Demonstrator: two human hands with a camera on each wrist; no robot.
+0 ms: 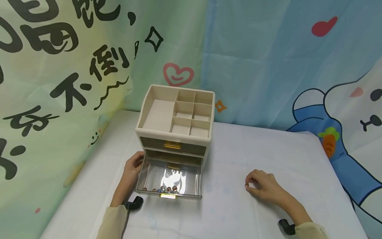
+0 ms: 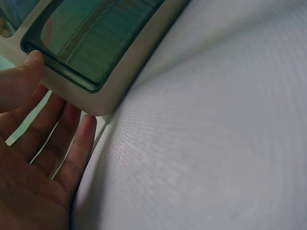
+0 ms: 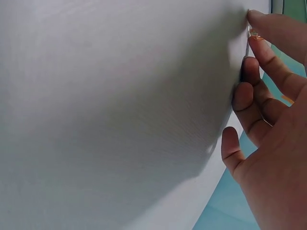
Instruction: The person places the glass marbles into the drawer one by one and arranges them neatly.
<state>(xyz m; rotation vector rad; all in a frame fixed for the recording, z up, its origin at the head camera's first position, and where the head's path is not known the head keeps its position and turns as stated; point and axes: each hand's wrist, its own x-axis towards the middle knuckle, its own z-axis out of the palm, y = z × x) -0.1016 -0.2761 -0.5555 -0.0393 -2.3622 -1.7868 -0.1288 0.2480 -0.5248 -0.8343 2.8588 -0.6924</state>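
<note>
A small marble sits pinched at the fingertips of the right hand, low on the bench in the lower right of the head view; the right wrist view shows the same glassy bead pressed between the forefinger and the white cloth, the other fingers curled beneath. So this grip is closed on the marble, which lies well apart from the drawer.

The clear drawer stands pulled out at the centre of the frame, and a row of marbles already rests along its front wall. Judging by that row, several are stowed and the one in the right hand is left to go in; no other loose marbles show on the cloth.

The left hand lies flat against the drawer's left side, fingers straight, steadying it without curling round anything. Above the drawer rises the cream organiser, its upper drawer closed and its top compartments bare. Cartoon backdrops hang behind.
</note>
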